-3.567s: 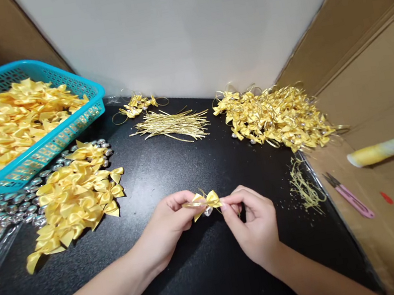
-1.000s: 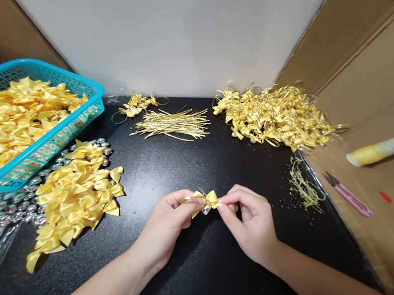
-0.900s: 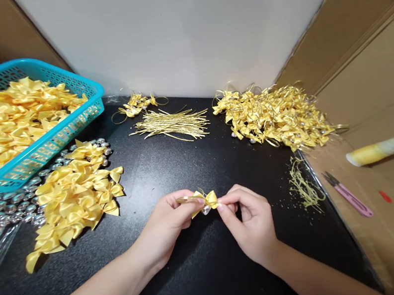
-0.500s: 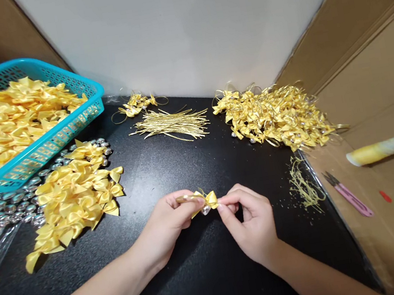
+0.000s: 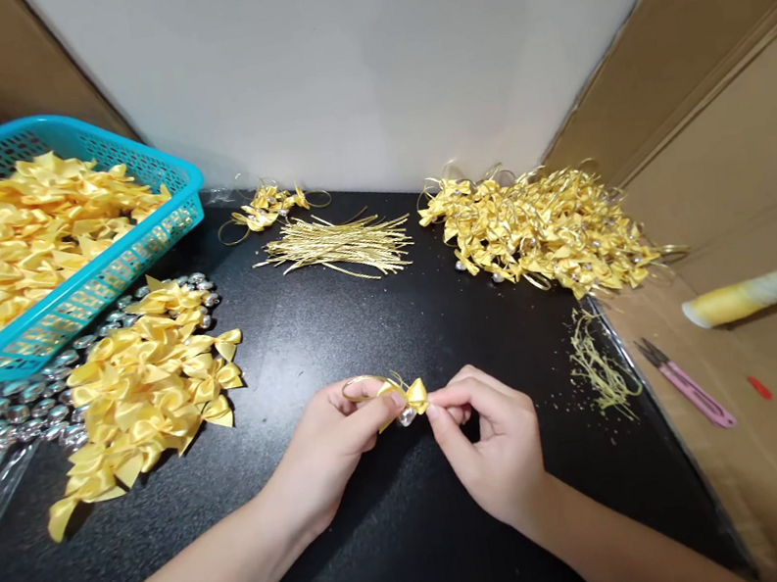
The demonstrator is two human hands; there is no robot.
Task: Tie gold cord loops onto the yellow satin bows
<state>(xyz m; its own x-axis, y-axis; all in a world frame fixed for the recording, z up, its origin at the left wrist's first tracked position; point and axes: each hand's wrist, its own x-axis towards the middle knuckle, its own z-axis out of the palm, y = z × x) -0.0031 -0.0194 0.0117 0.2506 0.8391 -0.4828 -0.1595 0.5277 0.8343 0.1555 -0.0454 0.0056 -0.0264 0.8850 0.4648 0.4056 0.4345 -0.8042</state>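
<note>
Over the front middle of the black table, a yellow satin ribbon bow [image 5: 416,396] is held between my two hands. My left hand [image 5: 341,430] pinches its left side, together with a loop of gold cord [image 5: 357,383] that curves above the fingers. A shiny silver bead [image 5: 407,416] sits just below the bow's middle. With thumb and forefinger, my right hand [image 5: 493,432] grips the bow's right tail. The fingertips partly cover the bow's ends.
A turquoise basket [image 5: 125,277] of yellow bows stands at left, with loose bows [image 5: 157,379] and silver beads [image 5: 35,402] before it. Cut gold cords [image 5: 343,246] lie at the back, finished bows [image 5: 542,226] back right. Cord scraps [image 5: 601,365] and pink thread snips [image 5: 692,389] are at right.
The gold cord loop by my left fingers has opened out a little wider and shows more clearly. Both hands keep their pinch on the bow, almost in place.
</note>
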